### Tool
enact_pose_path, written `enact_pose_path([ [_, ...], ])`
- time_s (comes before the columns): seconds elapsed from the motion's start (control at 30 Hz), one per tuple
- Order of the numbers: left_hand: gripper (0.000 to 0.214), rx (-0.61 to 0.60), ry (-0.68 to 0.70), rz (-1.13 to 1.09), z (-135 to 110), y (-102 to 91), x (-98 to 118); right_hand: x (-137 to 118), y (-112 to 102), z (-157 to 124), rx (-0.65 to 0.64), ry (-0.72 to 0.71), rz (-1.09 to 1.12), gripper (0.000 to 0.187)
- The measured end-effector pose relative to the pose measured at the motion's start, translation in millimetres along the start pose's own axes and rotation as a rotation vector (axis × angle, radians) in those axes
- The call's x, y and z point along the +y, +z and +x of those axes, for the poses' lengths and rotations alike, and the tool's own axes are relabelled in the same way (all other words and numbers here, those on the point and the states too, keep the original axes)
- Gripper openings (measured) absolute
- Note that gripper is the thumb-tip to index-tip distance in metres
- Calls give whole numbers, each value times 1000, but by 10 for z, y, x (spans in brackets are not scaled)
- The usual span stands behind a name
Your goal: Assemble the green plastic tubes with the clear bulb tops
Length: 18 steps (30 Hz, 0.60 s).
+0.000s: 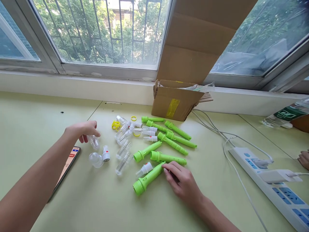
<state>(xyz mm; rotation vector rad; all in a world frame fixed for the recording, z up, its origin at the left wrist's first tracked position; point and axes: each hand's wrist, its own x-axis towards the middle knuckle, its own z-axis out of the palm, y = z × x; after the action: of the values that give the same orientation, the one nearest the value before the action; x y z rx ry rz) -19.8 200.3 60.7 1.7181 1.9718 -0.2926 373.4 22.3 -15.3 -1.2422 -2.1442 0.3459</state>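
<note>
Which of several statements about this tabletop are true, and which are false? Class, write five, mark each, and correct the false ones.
1. The fingers of the right hand are at the narrow end of the nearest green tube. True.
2. The left hand is at a yellow ring. False: it is at a clear plastic piece.
3. The left forearm hides part of the phone. True.
4. The cardboard box stands nearer the camera than every green tube. False: it stands beyond them.
5. The power strip has a plug in it. True.
</note>
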Motion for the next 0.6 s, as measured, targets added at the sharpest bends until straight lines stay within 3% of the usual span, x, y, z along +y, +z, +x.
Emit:
enact_pose_path([
  [0.1,73,-95,-2,-135,67,74,-16,1,4,-5,3,3,3,19],
  [0.33,75,-99,132,-225,-15,115,262,14,10,-14,9,3,3,20],
  [0.4,73,-39,118,-172,-35,102,302,13,9,-14,8,2,5,20],
  [0.5,64,166,134,-23,-81,64,397,10,6,-14,7,-2,6,19],
  [0.6,44,384,302,90,-192,54,621,11,6,-15,3,-3,8,20],
])
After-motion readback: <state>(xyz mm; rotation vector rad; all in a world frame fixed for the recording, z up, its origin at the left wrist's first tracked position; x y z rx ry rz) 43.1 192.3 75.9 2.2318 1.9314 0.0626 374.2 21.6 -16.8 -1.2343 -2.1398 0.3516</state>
